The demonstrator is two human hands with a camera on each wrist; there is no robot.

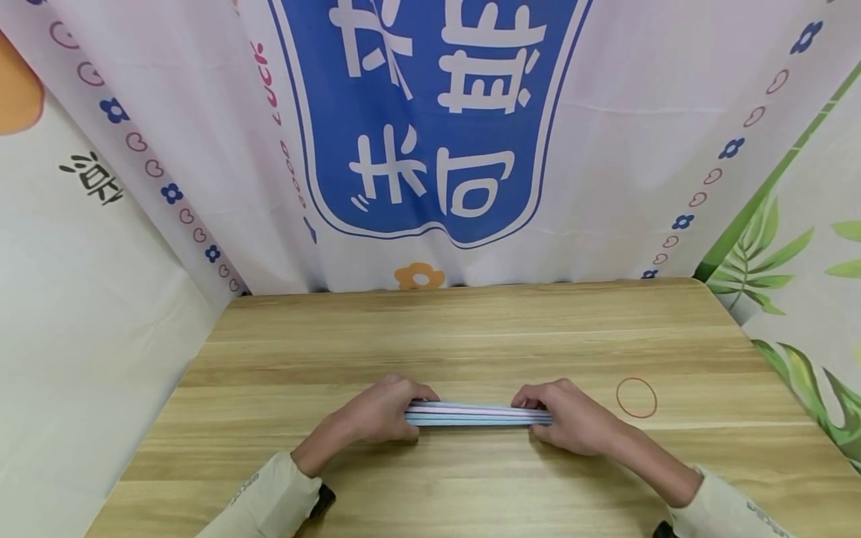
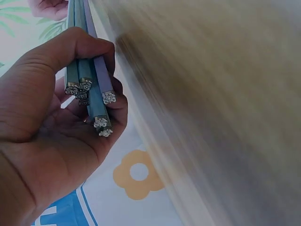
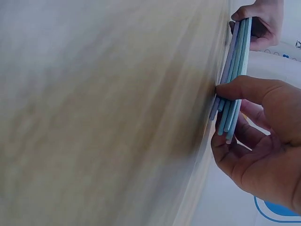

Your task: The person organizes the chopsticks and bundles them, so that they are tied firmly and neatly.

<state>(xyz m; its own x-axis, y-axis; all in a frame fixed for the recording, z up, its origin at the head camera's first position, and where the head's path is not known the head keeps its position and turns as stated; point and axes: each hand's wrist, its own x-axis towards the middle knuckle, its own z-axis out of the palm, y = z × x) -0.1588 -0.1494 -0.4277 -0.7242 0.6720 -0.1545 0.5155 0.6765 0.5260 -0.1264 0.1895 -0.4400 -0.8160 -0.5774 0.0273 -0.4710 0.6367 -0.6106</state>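
A bundle of chopsticks (image 1: 479, 415), light blue with a pale purple one, lies crosswise between both hands. My left hand (image 1: 386, 409) grips one end, thumb on the near side and fingers curled round the far side. Square butts with silver patterned caps poke out past that thumb in the left wrist view, at slightly uneven lengths. At the other end, my right hand (image 1: 572, 415) pinches the chopsticks between thumb and fingers. Their narrower plain tips (image 3: 228, 136) stick out unevenly below the thumb in the right wrist view. Parts of the bundle are hidden by the fingers.
Under the hands is a wood-grain table (image 1: 471, 336). A thin red ring (image 1: 636, 379) shows on its surface, right of my right hand. Behind the table hangs a printed curtain (image 1: 605, 187) with a blue panel; printed cloth also covers both sides.
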